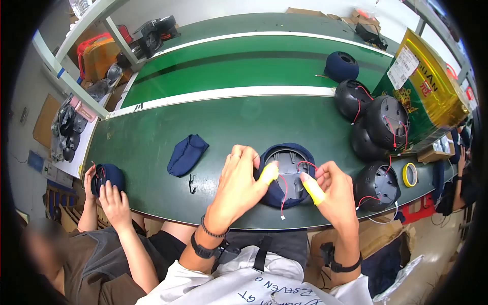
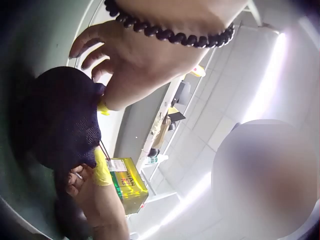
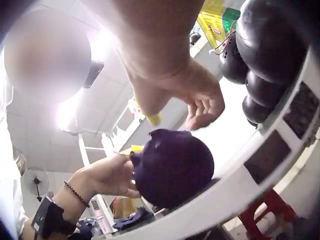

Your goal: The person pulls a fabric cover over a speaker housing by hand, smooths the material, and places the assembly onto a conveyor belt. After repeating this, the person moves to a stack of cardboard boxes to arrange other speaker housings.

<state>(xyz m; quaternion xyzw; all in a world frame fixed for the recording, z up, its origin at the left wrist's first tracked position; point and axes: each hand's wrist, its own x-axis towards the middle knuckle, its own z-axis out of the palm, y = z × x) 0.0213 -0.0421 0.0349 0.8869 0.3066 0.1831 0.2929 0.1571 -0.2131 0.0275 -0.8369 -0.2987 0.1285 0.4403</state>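
Observation:
A round black plastic shell (image 1: pixel 290 163) with a navy fabric cover (image 1: pixel 277 195) around its outside lies hollow side up on the bench before me. My left hand (image 1: pixel 236 180) grips its left rim, the yellow-taped thumb over the edge and the fingers outside. At the right rim is my right hand (image 1: pixel 333 193), its fingers loosely bent; the right wrist view shows its taped thumb (image 3: pixel 154 119) just off the fabric. Red wires (image 1: pixel 285 190) run across the shell, one ending in a white connector over the near rim. The shell's underside is hidden in the head view.
Several bare black shells (image 1: pixel 387 122) with red wires crowd the right, beside a gold-green box (image 1: pixel 427 86) and a tape roll (image 1: pixel 409 174). A covered shell (image 1: pixel 341 66) stands farther back. Left lies a folded navy cover (image 1: pixel 187 155); another person (image 1: pixel 114 208) handles a covered shell there.

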